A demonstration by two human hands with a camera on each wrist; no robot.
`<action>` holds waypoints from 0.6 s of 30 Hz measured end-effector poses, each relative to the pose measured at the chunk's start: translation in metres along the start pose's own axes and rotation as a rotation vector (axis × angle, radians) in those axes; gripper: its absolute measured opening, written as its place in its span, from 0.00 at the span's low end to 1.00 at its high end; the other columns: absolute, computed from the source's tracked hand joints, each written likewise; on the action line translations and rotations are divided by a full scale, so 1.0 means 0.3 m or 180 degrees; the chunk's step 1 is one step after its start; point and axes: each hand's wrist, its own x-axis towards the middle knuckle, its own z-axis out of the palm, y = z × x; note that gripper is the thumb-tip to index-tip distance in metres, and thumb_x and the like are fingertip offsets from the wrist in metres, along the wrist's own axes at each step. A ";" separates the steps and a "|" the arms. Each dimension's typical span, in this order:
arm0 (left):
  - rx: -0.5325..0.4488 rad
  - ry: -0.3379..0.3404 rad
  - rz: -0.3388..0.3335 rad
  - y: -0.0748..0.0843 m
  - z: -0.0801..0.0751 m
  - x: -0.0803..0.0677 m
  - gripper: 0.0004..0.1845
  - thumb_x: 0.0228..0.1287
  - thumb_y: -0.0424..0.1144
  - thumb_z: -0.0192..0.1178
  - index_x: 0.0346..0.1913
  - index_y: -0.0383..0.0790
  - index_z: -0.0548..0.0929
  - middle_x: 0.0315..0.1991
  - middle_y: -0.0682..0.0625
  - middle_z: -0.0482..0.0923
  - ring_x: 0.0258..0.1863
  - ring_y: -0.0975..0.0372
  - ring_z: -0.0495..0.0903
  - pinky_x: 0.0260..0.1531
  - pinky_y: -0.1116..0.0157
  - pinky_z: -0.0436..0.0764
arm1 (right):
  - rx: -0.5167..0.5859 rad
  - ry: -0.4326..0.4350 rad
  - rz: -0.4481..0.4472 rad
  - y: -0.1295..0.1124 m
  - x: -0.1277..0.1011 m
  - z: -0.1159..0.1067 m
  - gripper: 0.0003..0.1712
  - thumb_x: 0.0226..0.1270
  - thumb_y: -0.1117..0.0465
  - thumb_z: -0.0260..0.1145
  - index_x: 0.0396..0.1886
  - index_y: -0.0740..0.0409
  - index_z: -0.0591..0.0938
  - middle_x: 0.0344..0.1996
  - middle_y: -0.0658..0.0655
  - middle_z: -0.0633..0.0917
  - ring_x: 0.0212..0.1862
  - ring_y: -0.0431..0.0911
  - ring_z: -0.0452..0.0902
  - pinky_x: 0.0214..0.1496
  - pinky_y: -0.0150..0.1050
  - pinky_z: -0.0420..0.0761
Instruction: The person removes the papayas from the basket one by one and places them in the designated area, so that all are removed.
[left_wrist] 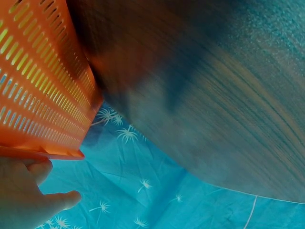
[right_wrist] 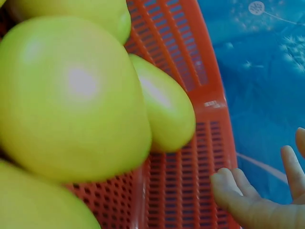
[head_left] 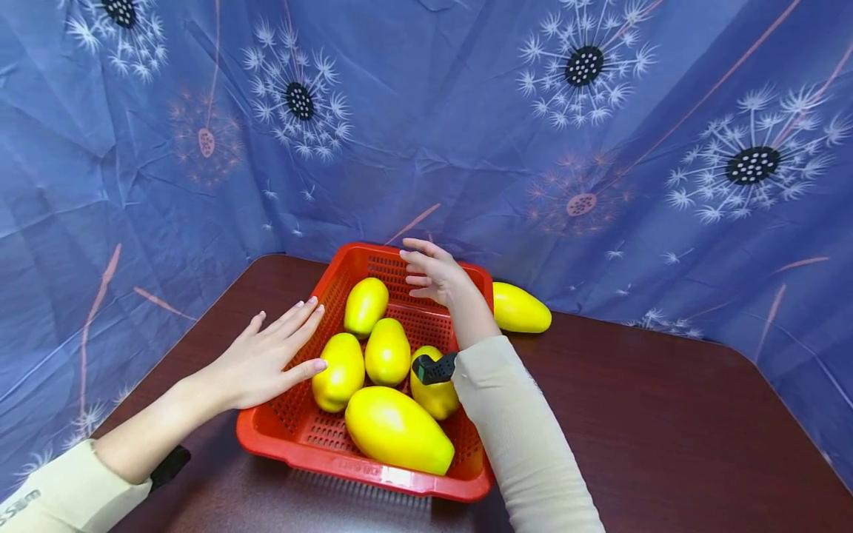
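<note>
Both hands are loose from what I can see: left hand lies flat with straight fingers on the near-left rim of the red basket, right hand hovers spread over the far end, holding nothing. Basket sits on the dark table with five yellow fruits inside; a sixth fruit lies outside, just behind the far-right corner. My worry: leaning on that rim could tip the basket and roll the fruit out.

A basket is set on the surface, before a draped cloth; five mangoes are held in it, and a sixth mango is laid just behind its right rim
</note>
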 end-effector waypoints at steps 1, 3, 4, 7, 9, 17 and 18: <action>0.0004 -0.0003 -0.0002 -0.001 0.000 0.000 0.42 0.65 0.63 0.45 0.72 0.37 0.54 0.73 0.42 0.48 0.71 0.48 0.49 0.60 0.35 0.46 | -0.0003 -0.0002 0.0019 0.005 0.004 0.012 0.29 0.67 0.59 0.61 0.67 0.47 0.68 0.66 0.65 0.64 0.64 0.62 0.62 0.62 0.58 0.64; 0.0010 0.0000 -0.0005 -0.003 0.001 0.001 0.42 0.65 0.63 0.44 0.72 0.37 0.54 0.73 0.42 0.48 0.71 0.48 0.49 0.60 0.35 0.47 | -0.0041 -0.0016 0.0056 0.015 0.012 0.037 0.29 0.66 0.59 0.61 0.67 0.46 0.68 0.66 0.65 0.63 0.64 0.62 0.62 0.62 0.58 0.64; 0.0010 -0.0002 -0.0010 -0.004 0.001 0.001 0.42 0.65 0.63 0.45 0.72 0.37 0.54 0.73 0.42 0.48 0.71 0.48 0.49 0.60 0.35 0.47 | -0.0071 -0.0021 0.0072 0.020 0.016 0.049 0.29 0.66 0.59 0.61 0.66 0.46 0.68 0.66 0.65 0.63 0.64 0.62 0.62 0.62 0.58 0.64; 0.0004 -0.0010 -0.0023 -0.007 0.003 -0.002 0.42 0.65 0.63 0.45 0.72 0.37 0.54 0.73 0.42 0.48 0.71 0.48 0.49 0.60 0.35 0.47 | -0.0153 -0.0049 0.0112 0.033 0.028 0.080 0.28 0.66 0.59 0.61 0.66 0.45 0.69 0.67 0.64 0.62 0.65 0.63 0.60 0.62 0.59 0.63; -0.0010 -0.0017 -0.0031 -0.007 0.002 -0.002 0.42 0.65 0.63 0.45 0.72 0.37 0.54 0.73 0.42 0.48 0.71 0.48 0.49 0.60 0.35 0.46 | -0.0209 -0.0059 0.0153 0.039 0.036 0.096 0.28 0.66 0.59 0.62 0.65 0.45 0.70 0.67 0.64 0.62 0.65 0.63 0.59 0.63 0.59 0.62; -0.0021 -0.0022 -0.0027 -0.001 0.003 0.002 0.42 0.65 0.63 0.45 0.72 0.36 0.54 0.73 0.42 0.48 0.71 0.49 0.49 0.60 0.36 0.47 | -0.0426 -0.0015 0.0401 0.062 0.063 0.122 0.26 0.64 0.60 0.63 0.63 0.44 0.73 0.67 0.63 0.61 0.65 0.63 0.58 0.63 0.58 0.63; -0.0019 -0.0022 -0.0030 -0.001 0.003 0.002 0.42 0.65 0.63 0.45 0.72 0.36 0.54 0.73 0.42 0.48 0.71 0.49 0.49 0.60 0.36 0.47 | -0.0453 -0.0001 0.0426 0.068 0.067 0.125 0.26 0.64 0.60 0.63 0.62 0.44 0.73 0.67 0.63 0.62 0.64 0.63 0.58 0.62 0.58 0.64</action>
